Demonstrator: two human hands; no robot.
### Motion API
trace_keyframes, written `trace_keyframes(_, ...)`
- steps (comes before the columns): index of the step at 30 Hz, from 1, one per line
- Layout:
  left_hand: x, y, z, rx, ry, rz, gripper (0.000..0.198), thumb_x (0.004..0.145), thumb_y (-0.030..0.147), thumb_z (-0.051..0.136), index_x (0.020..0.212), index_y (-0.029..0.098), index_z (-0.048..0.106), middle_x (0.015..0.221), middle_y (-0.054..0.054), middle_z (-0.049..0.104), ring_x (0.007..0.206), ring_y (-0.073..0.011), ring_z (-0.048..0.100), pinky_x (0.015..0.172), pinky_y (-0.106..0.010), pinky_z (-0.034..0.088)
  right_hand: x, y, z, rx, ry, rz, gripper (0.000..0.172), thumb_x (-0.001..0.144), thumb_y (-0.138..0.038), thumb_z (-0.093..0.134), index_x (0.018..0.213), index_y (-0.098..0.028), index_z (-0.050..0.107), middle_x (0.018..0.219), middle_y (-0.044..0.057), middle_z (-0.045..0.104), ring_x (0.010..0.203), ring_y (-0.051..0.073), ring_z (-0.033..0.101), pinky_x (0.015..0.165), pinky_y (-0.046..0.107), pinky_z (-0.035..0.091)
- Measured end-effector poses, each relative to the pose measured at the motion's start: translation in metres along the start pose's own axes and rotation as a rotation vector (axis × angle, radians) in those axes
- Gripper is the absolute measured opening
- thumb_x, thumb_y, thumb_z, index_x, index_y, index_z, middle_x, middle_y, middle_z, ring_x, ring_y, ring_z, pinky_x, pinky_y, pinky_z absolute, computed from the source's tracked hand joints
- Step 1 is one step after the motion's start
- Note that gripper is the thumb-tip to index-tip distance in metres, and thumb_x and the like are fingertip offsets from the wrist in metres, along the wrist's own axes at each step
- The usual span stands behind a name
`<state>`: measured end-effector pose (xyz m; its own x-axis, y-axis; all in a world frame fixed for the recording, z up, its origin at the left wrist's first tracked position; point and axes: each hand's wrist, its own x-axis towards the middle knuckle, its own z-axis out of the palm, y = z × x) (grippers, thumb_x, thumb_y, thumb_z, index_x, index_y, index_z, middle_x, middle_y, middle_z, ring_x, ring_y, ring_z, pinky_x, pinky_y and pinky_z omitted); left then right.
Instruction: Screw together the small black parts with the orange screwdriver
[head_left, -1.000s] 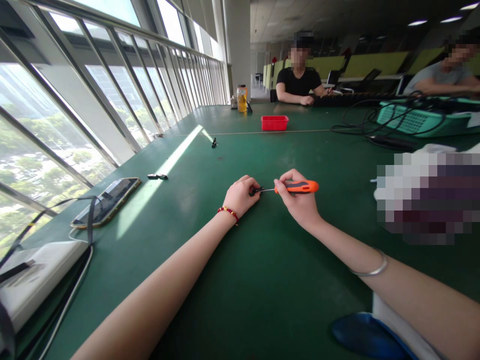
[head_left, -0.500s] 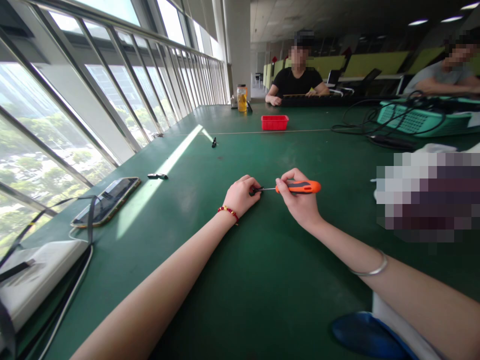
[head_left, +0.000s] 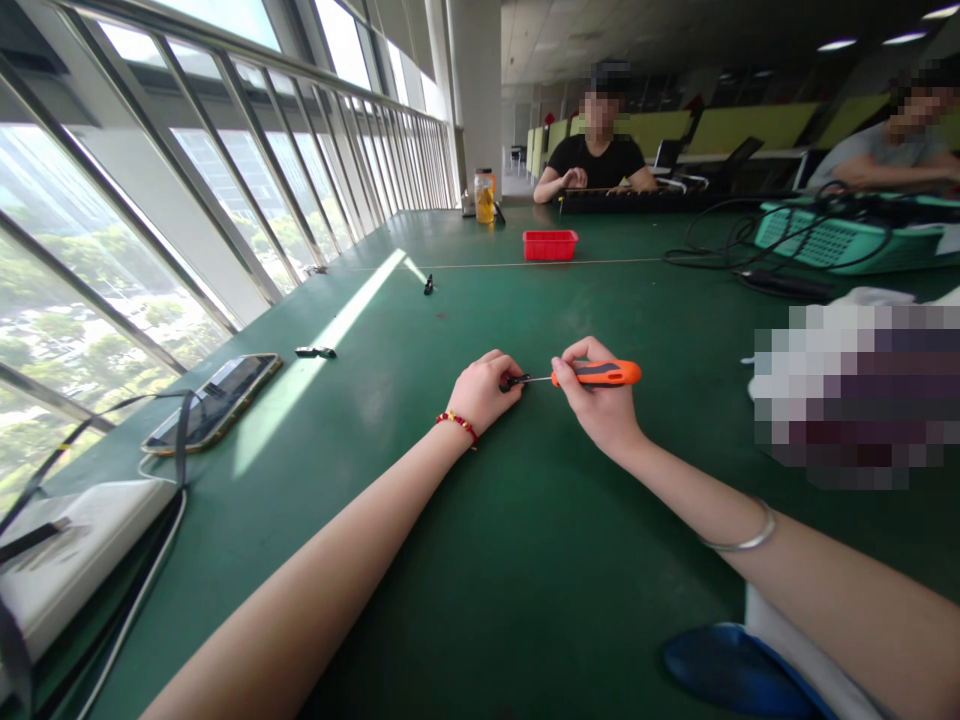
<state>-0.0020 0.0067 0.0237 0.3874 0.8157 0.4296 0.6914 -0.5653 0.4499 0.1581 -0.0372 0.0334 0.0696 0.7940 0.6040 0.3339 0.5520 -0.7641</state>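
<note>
Over the middle of the green table [head_left: 480, 540], my left hand [head_left: 484, 392] pinches a small black part [head_left: 517, 381], mostly covered by the fingers. My right hand [head_left: 600, 400] is closed around the orange and grey handle of a screwdriver [head_left: 616, 373]. Its thin metal shaft points left, and the tip meets the black part or lies right by it; the exact contact is too small to make out. Two more small black pieces lie apart from my hands: one black piece [head_left: 316, 352] to the left, another black piece [head_left: 428, 285] farther back.
A phone [head_left: 217, 400] and a white power strip [head_left: 82, 560] with cables lie at the left. Farther off stand a red bin [head_left: 550, 246], a jar [head_left: 484, 197] and a teal basket [head_left: 817, 240] with black cables. Two people sit beyond the table. Railings line the left side.
My hands, the screwdriver and the black part hold almost the same position. Across the table, the person in black has raised a hand off the tabletop.
</note>
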Motion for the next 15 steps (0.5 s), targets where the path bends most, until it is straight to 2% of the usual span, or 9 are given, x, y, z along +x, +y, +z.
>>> trace_keyframes(4,0.0002,0.0006,-0.0001,0.006,-0.004,-0.005,0.009,0.069,0.015,0.055,0.075,0.017,0.062,0.077,0.0,0.057,0.067,-0.0119,0.057,0.066,-0.024,0.048,-0.0006,-0.0011,-0.0007,0.012,0.034,-0.013,0.017,0.081,-0.029,0.054,0.07,-0.021,0.043,0.058,-0.006,0.046,0.049,0.008,0.045,0.054,0.023,0.036)
trace_keyframes(15,0.0,0.0009,-0.0003,0.003,-0.006,0.006,0.008,0.07,0.015,0.055,0.074,0.017,0.062,0.077,0.0,0.058,0.067,-0.0115,0.058,0.065,-0.024,0.048,0.001,-0.0001,-0.0011,-0.002,0.02,0.014,0.017,0.08,-0.029,0.054,0.069,-0.02,0.044,0.058,-0.005,0.046,0.048,0.008,0.043,0.052,0.023,0.035)
